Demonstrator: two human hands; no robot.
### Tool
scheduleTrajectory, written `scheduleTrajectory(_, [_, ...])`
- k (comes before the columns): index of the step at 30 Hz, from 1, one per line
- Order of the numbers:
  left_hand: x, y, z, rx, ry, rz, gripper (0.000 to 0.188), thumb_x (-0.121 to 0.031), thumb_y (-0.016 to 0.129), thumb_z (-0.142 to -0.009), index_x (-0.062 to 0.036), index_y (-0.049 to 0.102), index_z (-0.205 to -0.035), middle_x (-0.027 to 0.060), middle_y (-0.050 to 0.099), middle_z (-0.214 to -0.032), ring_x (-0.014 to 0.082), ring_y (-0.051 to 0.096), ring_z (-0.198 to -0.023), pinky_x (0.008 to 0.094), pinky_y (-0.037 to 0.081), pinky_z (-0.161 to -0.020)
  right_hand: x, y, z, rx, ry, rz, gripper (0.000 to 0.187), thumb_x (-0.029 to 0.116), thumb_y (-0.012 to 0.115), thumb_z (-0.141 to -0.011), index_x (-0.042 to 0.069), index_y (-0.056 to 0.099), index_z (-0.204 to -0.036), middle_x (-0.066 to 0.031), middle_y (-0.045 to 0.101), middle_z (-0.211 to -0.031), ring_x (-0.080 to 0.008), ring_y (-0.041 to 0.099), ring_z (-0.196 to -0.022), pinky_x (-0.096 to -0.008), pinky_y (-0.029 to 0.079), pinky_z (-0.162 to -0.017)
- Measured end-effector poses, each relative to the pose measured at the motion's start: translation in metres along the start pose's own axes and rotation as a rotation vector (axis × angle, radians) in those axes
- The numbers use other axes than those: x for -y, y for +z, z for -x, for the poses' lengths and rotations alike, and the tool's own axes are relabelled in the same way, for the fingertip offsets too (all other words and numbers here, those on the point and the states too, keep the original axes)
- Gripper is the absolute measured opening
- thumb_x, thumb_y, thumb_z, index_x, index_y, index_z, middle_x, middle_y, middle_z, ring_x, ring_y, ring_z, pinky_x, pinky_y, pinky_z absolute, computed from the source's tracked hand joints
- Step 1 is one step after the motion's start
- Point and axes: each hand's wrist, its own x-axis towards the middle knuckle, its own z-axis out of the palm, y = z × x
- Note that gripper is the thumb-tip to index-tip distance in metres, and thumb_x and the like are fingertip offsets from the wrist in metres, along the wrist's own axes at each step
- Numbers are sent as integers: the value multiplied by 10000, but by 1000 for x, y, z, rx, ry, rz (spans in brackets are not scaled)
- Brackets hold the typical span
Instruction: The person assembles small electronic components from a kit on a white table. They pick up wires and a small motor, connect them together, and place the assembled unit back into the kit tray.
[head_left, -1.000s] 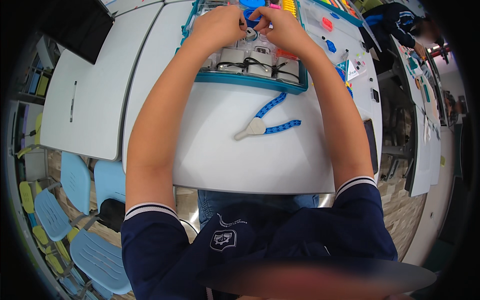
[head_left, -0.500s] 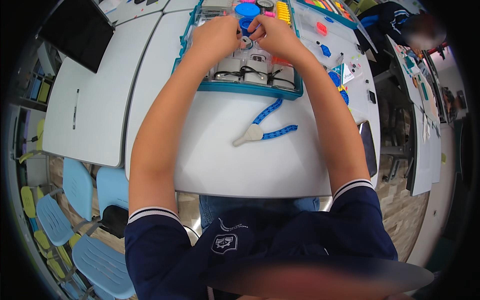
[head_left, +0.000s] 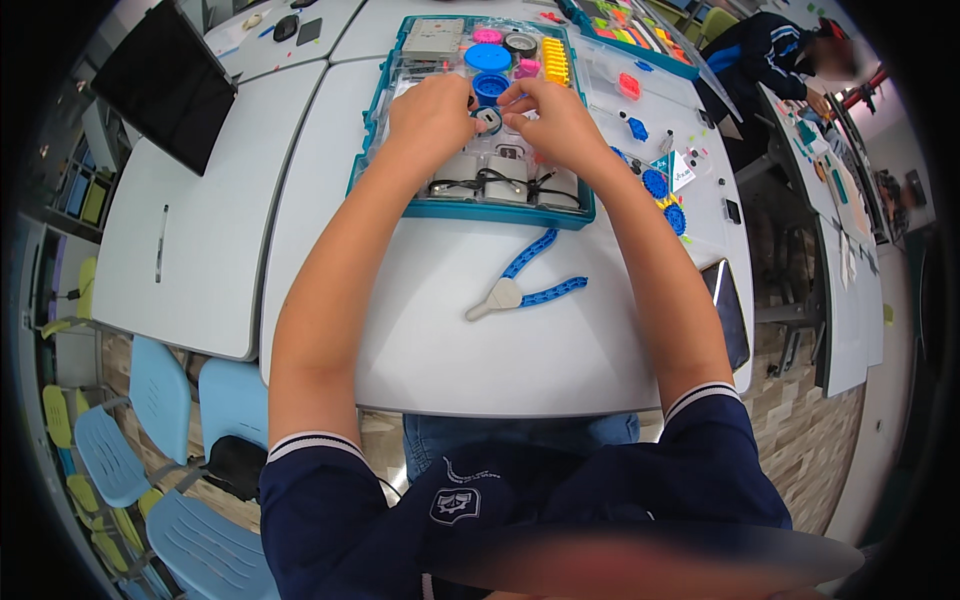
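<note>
My left hand (head_left: pixel 432 118) is over the teal parts case (head_left: pixel 470 208), its fingers curled in a pinch. At its fingertips is a small grey round piece (head_left: pixel 488 120), partly covered by the thumb. My right hand (head_left: pixel 553 122) faces it from the other side, with a gap between its bent fingers and thumb and nothing plainly held. Just beyond the fingertips are a blue round part (head_left: pixel 490 88) and a larger blue disc (head_left: pixel 488 58). White blocks with black cables (head_left: pixel 503 180) fill the near side of the case.
Blue-handled pliers (head_left: pixel 508 292) lie on the white table before the case. A phone (head_left: pixel 728 310) rests by my right forearm. Blue gears (head_left: pixel 656 183) and loose parts are scattered at the right. A dark monitor (head_left: pixel 165 85) stands at the left; a co-worker (head_left: pixel 770 55) leans at far right.
The view has shifted, so the case and table appear lower and more of the case's far side shows. My hands stay close together over the case; the right fingers have moved slightly.
</note>
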Motion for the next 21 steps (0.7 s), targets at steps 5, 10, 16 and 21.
scheduleTrajectory(5, [1, -2, -1, 14, -15, 62, 312, -298, 780, -727, -96, 705, -953, 108, 700, -934, 277, 666, -906, 388, 514, -750, -3, 0, 3, -44, -72, 22, 192, 103, 667, -823, 17, 649, -993, -106, 707, -959, -204, 670, -882, -328, 509, -784])
scheduleTrajectory(10, [1, -2, -2, -12, -24, 60, 286, -304, 754, -762, -112, 711, -968, 94, 700, -901, 254, 668, -874, 385, 512, -736, 0, -9, 15, -50, -121, 63, 187, 111, 650, -838, 21, 658, -1002, -94, 699, -984, -226, 665, -907, -325, 502, -810])
scheduleTrajectory(16, [3, -1, 2, -2, -73, 71, 239, -299, 678, -828, -142, 716, -1004, 104, 699, -964, 285, 665, -914, 407, 517, -788, 0, -21, 55, -83, -214, 206, 175, 119, 640, -853, 29, 670, -1000, -102, 687, -1004, -237, 626, -991, -332, 479, -865])
scheduleTrajectory(21, [7, 1, 1, -39, -68, 73, 201, -245, 638, -847, -145, 717, -1002, 112, 701, -959, 285, 666, -918, 409, 518, -800, -6, -37, 93, -130, -219, 159, 142, 97, 639, -847, 34, 675, -970, -103, 676, -1001, -271, 578, -1042, -374, 460, -882])
